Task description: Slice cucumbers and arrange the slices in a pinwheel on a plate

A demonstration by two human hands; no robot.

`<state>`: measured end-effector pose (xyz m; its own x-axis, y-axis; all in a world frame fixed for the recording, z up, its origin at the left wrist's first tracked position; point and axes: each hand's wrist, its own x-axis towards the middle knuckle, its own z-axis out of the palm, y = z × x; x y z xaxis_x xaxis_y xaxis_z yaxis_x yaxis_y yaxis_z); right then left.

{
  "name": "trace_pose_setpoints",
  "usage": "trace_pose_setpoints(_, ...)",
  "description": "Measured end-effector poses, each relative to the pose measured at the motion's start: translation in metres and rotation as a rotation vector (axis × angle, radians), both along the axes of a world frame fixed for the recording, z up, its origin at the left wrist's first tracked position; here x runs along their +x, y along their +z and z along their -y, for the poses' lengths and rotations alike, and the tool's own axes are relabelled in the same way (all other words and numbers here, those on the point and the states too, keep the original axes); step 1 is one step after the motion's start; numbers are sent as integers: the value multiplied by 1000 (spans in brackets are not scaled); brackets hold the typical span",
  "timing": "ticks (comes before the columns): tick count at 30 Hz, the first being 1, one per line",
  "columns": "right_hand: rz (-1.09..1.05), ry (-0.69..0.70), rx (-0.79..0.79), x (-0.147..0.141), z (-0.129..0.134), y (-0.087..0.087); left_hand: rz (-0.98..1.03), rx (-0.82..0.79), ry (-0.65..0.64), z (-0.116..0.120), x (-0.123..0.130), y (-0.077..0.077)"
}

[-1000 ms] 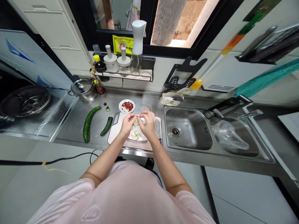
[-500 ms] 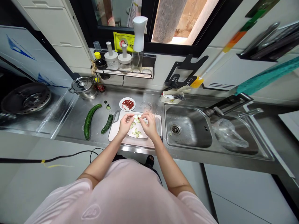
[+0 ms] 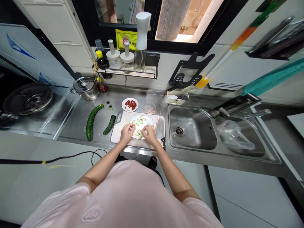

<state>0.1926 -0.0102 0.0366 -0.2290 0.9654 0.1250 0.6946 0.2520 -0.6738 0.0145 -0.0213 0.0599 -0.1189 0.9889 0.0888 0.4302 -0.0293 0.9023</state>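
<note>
A white plate (image 3: 149, 118) lies on the pale cutting board (image 3: 118, 126) and bears thin cucumber slices (image 3: 142, 119) arranged in small pinwheels. My right hand (image 3: 149, 135) is over the plate's right side. Its thumb and fingers pinch a small red piece (image 3: 141, 130) just above the slices. At the plate's left edge is my left hand (image 3: 126, 134), fingertips drawn together near a slice; whether anything is between them is hidden. Behind the board, a small white dish (image 3: 123, 105) holds chopped red pieces (image 3: 130, 104).
A knife (image 3: 161, 128) lies along the board's right side. Left of the board are a cut cucumber (image 3: 109, 125), a whole cucumber (image 3: 92, 123) and cucumber scraps (image 3: 110, 107). The sink (image 3: 192, 128) is on the right; a lidded pot (image 3: 85, 88) stands behind on the left.
Both hands have moved toward me, from the plate's far part to its near part, uncovering the far pinwheel. My right hand's fingertips stay pinched.
</note>
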Motion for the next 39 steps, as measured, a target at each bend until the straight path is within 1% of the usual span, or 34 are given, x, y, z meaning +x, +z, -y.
trace_pose_setpoints(3,83,25,-15,-2,4,-9,-189,27,-96,4,-2,-11)
trace_pose_setpoints(6,135,36,-4,-5,5,-16,-320,64,-173,9,-3,-24)
trace_pose_setpoints(10,176,53,2,-7,5,-20,-407,90,-235,14,-3,-38)
trace_pose_setpoints(14,199,62,-11,-7,4,-20,-442,97,-266,17,-2,-47)
trace_pose_setpoints(20,225,65,-8,-8,4,-23,-521,93,-311,20,0,-53)
trace_pose_setpoints(27,292,64,-43,-9,4,-25,-597,193,-378,22,-1,-60)
trace_pose_setpoints(33,333,62,-49,-11,4,-26,-666,233,-433,23,0,-62)
trace_pose_setpoints(39,347,33,-51,-14,3,-25,-716,245,-447,22,1,-59)
